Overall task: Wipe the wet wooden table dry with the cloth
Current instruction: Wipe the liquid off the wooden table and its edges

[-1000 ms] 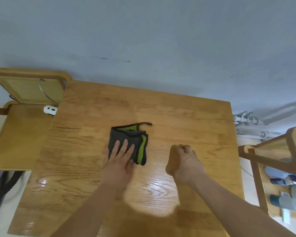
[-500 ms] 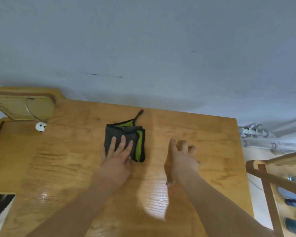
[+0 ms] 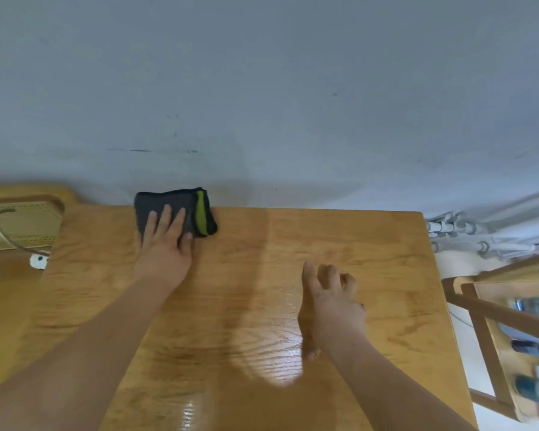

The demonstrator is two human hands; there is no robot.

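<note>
Pressing folded cloth at the far edge of the counter with flat, straight-fingered left hand; resting right hand, loosely spread and empty, mid-counter

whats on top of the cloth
The left hand lies flat on the cloth, fingers straight, at the table's far edge. The cloth's near part and the wood beneath are covered.
</note>
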